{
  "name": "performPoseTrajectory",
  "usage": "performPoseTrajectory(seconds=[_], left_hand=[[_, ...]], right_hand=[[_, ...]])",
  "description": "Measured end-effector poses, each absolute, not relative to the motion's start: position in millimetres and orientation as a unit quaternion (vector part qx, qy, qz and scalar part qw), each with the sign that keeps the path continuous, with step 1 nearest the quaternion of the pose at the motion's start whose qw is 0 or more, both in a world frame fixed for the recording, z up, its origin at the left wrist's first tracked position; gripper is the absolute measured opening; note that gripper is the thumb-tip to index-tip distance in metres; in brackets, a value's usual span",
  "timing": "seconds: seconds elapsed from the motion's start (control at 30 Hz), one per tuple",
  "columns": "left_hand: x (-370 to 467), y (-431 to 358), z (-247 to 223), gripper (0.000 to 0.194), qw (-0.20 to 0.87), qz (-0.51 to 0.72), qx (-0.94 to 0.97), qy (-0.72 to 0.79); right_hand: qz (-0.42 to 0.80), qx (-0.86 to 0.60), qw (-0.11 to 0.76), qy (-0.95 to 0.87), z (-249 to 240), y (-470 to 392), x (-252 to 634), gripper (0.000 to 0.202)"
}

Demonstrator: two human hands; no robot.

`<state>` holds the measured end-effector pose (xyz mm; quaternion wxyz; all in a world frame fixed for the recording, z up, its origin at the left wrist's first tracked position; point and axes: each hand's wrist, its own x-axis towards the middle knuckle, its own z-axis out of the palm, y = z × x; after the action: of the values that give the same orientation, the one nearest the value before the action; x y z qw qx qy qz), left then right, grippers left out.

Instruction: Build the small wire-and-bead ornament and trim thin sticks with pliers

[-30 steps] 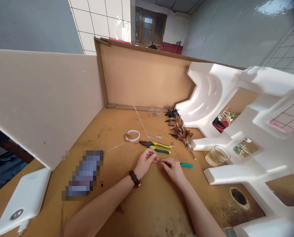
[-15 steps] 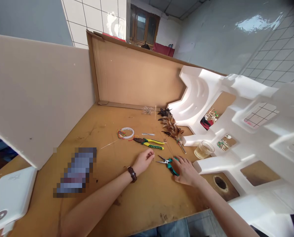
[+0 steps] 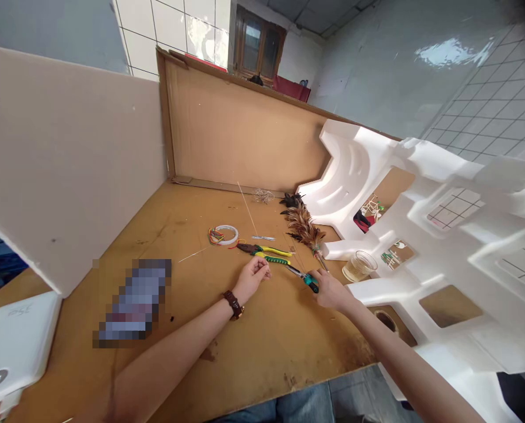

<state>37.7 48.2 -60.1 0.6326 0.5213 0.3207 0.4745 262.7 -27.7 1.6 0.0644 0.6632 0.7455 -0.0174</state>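
Observation:
In the head view my left hand (image 3: 254,278) is closed in a pinch over the middle of the table. A thin pale wire (image 3: 247,207) slants up and away from it, hard to follow near the fingertips. My right hand (image 3: 330,291) is wrapped round the handles of teal long-nose pliers (image 3: 308,281). Their jaws look closed and point left toward my left hand; whether they touch the wire I cannot tell. Just beyond my left hand lie yellow-and-green pliers (image 3: 275,258), partly covered by its fingers.
A white ring with coloured threads (image 3: 230,235), small silver pieces (image 3: 263,238) and a wire tangle (image 3: 263,195) lie farther back. Brown feathers (image 3: 304,226), a glass of liquid (image 3: 359,266) and white foam packing (image 3: 345,164) stand right. A blurred dark slab (image 3: 139,299) and white power bank (image 3: 19,346) are left.
My right hand has closed round the teal pliers, lifting and turning them toward my left hand. The left hand has shifted slightly left and up, and the wire now leans left.

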Motion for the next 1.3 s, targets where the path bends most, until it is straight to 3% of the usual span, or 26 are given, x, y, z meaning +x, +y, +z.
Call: performPoseTrajectory(seconds=[0.1,0.17,0.23,0.37,0.67,1.3], left_hand=[[38.3,47.1,-59.5,0.023,0.646,0.462,0.518,0.316],[38.3,45.1,-57.8,0.024,0.666,0.444,0.515,0.307],[37.4,42.5,-55.4,0.025,0.694,0.417,0.511,0.288],[34.4,37.3,-51.3,0.025,0.744,0.358,0.511,0.239],[34.2,33.4,-50.9,0.026,0.785,0.263,0.523,0.204],[34.7,28.1,-45.1,0.023,0.818,0.202,0.508,0.18]], right_hand=[[-0.011,0.67,0.095,0.736,6.1,-25.9,270.5,0.037],[-0.044,0.673,0.064,0.735,11.4,-24.8,275.1,0.038],[-0.122,0.664,0.003,0.738,19.5,-24.0,278.8,0.038],[-0.306,0.6,-0.052,0.738,37.3,-22.7,280.2,0.018],[-0.543,0.555,-0.075,0.626,45.5,-11.0,268.4,0.025],[-0.627,0.516,-0.081,0.578,39.7,-8.4,257.7,0.019]])
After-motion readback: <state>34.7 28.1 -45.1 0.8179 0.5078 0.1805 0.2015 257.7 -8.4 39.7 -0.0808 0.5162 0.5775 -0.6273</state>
